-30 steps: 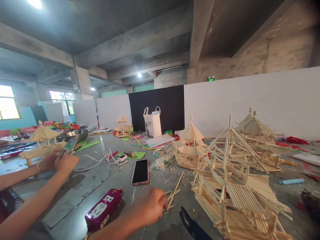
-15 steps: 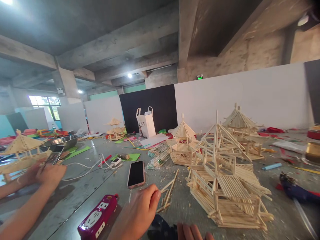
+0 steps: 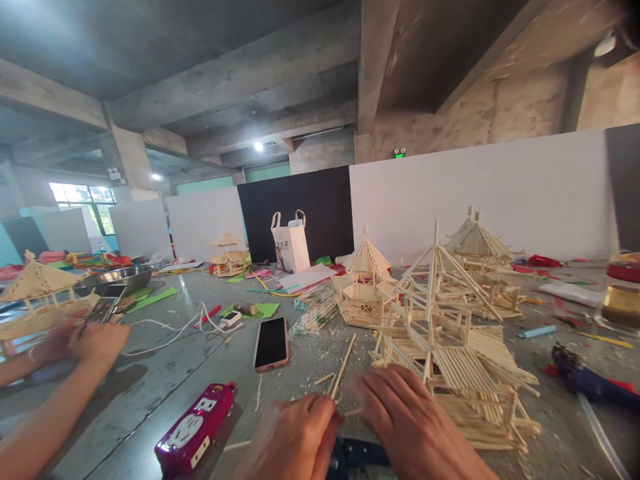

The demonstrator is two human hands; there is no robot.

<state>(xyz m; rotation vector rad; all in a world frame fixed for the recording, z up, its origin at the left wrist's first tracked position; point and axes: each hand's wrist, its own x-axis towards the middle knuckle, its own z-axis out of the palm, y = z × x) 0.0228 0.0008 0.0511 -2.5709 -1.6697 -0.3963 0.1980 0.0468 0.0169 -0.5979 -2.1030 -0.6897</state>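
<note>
My left hand point(image 3: 300, 433) is closed, fingers curled, at the lower middle of the table. A thin wooden stick point(image 3: 236, 446) pokes out on its left side and seems to run through it toward my right hand point(image 3: 413, 420). That hand is bent with fingers together, its tips blurred and partly hidden at the stick's right end. Just beyond it stands a half-roofed pavilion model point(image 3: 480, 373) of wooden sticks. A few loose sticks point(image 3: 346, 363) lie in front of my hands. Below them a dark blue item point(image 3: 363, 453) shows, its kind unclear.
A purple power socket point(image 3: 195, 427) and a phone point(image 3: 271, 343) lie to the left. At far left another person's hands point(image 3: 97, 343) hold a phone. More stick pavilions point(image 3: 367, 293), a stick bundle point(image 3: 320, 307), a paper bag point(image 3: 291, 247) and a glass jar point(image 3: 623, 297) stand around.
My right hand has risen from the bottom edge to beside the pavilion. My left hand has come slightly down and right. A stick now shows on both sides of my left hand.
</note>
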